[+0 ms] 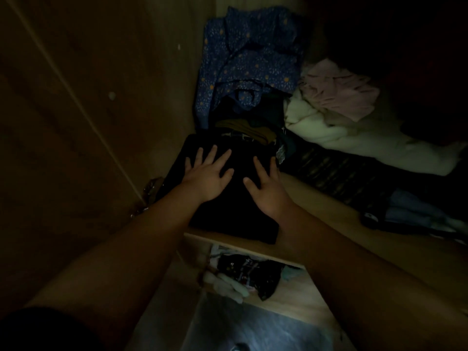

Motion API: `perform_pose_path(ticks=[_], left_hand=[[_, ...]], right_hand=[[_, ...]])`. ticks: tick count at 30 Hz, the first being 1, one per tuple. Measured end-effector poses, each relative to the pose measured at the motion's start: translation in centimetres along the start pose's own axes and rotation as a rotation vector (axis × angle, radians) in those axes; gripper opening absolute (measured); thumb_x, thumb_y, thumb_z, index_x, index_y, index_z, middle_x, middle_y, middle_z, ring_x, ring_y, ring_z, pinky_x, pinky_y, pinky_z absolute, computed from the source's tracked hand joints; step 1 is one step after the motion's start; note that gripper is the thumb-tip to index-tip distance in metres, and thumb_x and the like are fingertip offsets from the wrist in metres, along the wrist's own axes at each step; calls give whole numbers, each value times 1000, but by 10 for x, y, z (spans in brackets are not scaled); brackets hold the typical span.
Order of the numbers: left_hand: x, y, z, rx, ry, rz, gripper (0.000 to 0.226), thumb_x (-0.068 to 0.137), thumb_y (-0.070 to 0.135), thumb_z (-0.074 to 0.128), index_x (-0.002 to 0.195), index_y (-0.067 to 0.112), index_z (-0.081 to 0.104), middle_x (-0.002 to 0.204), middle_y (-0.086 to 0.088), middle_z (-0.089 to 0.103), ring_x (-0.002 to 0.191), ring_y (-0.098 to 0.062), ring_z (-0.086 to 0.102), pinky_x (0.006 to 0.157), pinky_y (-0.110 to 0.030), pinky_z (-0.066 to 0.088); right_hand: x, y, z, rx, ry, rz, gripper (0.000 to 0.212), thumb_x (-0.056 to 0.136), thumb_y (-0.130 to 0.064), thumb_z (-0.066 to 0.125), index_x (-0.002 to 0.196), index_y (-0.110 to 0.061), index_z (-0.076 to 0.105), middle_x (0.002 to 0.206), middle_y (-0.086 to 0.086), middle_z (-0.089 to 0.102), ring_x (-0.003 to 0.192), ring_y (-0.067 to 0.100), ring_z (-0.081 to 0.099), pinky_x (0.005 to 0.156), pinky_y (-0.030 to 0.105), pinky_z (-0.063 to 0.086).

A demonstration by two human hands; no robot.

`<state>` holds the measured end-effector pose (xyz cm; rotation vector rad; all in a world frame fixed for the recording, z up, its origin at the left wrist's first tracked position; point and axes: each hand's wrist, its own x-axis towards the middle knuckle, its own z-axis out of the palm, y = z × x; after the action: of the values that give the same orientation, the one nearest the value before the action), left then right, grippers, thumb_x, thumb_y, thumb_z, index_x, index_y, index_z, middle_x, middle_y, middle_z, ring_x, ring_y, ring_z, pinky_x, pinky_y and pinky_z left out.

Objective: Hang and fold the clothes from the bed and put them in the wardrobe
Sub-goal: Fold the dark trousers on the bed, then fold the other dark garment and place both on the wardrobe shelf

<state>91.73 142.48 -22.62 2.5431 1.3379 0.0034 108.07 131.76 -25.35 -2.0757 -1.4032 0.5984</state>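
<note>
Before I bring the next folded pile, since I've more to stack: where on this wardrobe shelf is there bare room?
Bare shelf shows right of the black folded garment under both hands, in front of the white bedding. Behind the garment it is crowded: the blue patterned clothes and a brown item fill the back.

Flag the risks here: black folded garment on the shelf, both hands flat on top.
1. The black folded garment overhangs the shelf's front edge; if the left hand and right hand lift, it may slide off.
2. Pushing it deeper could rumple the brown clothing crowded behind it.
3. Dim light hides how the fold lies.
</note>
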Motion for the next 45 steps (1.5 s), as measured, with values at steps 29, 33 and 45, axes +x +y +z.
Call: perform_pose_path(ticks=[29, 33, 45], left_hand=[[-373, 161, -54, -327, 442, 285, 51, 100, 29, 50, 150, 32, 36, 145, 3, 49, 136, -17, 40, 106, -27, 35], [-417, 173, -61, -355, 405, 392, 50, 100, 26, 52, 148, 30, 39, 144, 2, 50, 134, -16, 42, 100, -25, 37], [-574, 233, -48, -205, 295, 888, 55, 99, 46, 43, 151, 35, 29, 162, 5, 25, 151, -20, 15, 123, -46, 14]], right_hand=[[-421, -8, -148, -106, 462, -89, 61, 95, -19, 55, 152, -21, 33, 151, 4, 42, 139, 21, 35, 113, 36, 34], [-498, -20, -150, -82, 535, -12, 61, 95, -16, 56, 152, -23, 34, 148, 3, 45, 137, 19, 37, 108, 29, 33], [-751, -92, -122, -411, 754, 366, 62, 99, -48, 39, 155, -31, 21, 160, -2, 30, 149, 21, 18, 121, 47, 21]])
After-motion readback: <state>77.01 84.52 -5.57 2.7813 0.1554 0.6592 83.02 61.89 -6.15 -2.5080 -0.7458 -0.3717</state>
